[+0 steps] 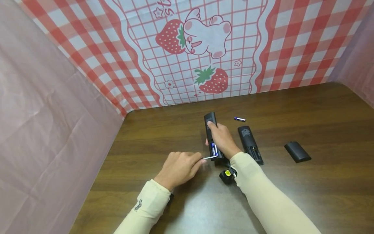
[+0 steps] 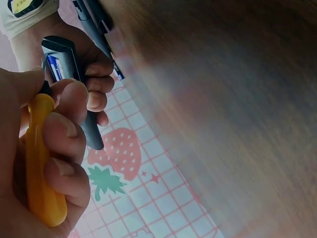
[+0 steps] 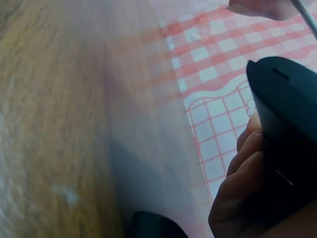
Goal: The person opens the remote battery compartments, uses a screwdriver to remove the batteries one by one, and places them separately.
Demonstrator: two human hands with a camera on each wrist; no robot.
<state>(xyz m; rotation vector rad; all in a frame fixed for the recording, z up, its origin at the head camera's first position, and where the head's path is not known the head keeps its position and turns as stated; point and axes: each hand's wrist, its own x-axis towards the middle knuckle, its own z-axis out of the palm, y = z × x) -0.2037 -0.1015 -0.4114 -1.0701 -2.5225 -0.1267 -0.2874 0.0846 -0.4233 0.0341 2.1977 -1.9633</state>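
Yellow plastic fills the left hand (image 2: 44, 163): its fingers (image 2: 62, 134) are curled tight round the handle of a small screwdriver (image 2: 42, 168), whose thin metal shaft (image 1: 211, 157) reaches across to the near end of a black remote (image 1: 212, 136). The tip sits at the open battery bay, where a blue cell (image 1: 214, 149) lies in its slot, so the tool seems held low and level to lever at that cell.

The right hand (image 1: 222, 138) lies over the remote, fingers wrapped round its body and pressing it to the dark wood counter (image 1: 306, 107), most likely to steady it against the push of the tool. The remote lies lengthwise, pointing away from the person, near the middle of the counter.

Just to its right lies a second remote (image 1: 250, 144), its bay also open. Farther right is a loose black cover (image 1: 297, 151), and beyond the remotes a single loose battery (image 1: 239, 119). A red-checked cloth (image 1: 306, 42) with strawberries stands behind.
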